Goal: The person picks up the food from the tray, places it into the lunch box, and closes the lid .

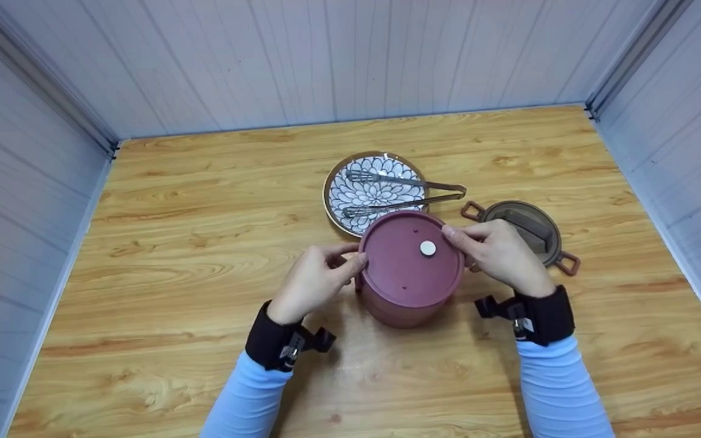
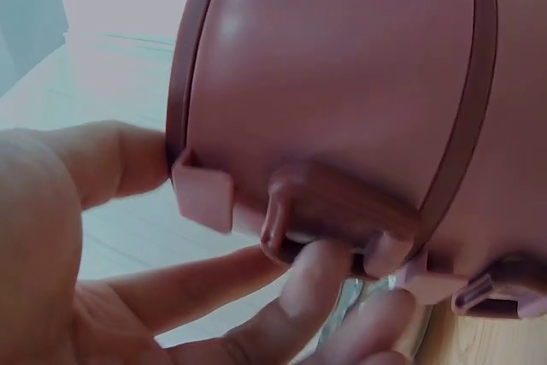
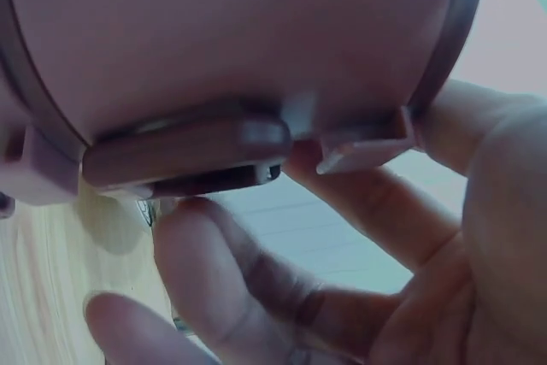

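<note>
A round maroon lunch box (image 1: 396, 277) stands between the two hands, its lid on top bearing a white button (image 1: 428, 248). My left hand (image 1: 320, 277) grips its left side, with the thumb on the lid's rim. In the left wrist view, fingers curl by a loop handle (image 2: 342, 203) next to a side clip (image 2: 203, 194). On the opposite side my right hand (image 1: 496, 252) grips the box, thumb on the rim and fingers under another handle (image 3: 188, 156). A second clip (image 3: 367, 150) shows beside those fingers. The wrist views show a lower tier beneath a dark band.
Behind the box lies a flower-patterned plate (image 1: 350, 182) with a brown rim. Metal tongs (image 1: 442, 184) with wire whisk-like ends rest across it. At the right, a dark round dish (image 1: 545, 222) with two loop handles is partly hidden by my right hand. White panels (image 1: 350, 61) enclose the wooden table (image 1: 204, 243).
</note>
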Demonstrator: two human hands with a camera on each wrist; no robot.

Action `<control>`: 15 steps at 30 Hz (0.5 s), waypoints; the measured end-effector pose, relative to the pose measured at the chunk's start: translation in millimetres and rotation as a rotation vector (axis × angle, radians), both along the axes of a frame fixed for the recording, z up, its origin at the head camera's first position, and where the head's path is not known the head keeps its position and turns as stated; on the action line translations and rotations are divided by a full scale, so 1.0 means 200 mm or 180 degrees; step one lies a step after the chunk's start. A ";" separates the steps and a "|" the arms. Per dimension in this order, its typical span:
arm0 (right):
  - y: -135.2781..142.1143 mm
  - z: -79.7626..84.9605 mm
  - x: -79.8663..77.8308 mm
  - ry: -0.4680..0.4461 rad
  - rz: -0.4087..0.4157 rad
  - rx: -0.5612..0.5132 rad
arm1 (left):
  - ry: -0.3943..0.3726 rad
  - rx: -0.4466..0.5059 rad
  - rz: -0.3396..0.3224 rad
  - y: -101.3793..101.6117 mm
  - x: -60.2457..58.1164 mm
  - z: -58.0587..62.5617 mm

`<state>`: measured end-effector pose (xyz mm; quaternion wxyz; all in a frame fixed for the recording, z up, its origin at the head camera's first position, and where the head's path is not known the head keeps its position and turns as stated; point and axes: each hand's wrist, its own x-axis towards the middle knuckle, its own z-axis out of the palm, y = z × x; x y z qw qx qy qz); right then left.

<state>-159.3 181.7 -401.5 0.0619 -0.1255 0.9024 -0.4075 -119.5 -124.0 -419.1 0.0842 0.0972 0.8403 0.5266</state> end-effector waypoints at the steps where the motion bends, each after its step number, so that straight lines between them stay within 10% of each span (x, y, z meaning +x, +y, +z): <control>1: 0.00 0.00 0.00 0.0039 0.0000 0.0041 | 0.0015 0.0029 0.0015 0.00 0.00 0.00; 15: 0.00 0.02 0.02 -0.0022 0.0016 0.0157 | 0.0141 0.0105 0.0020 0.00 -0.01 -0.01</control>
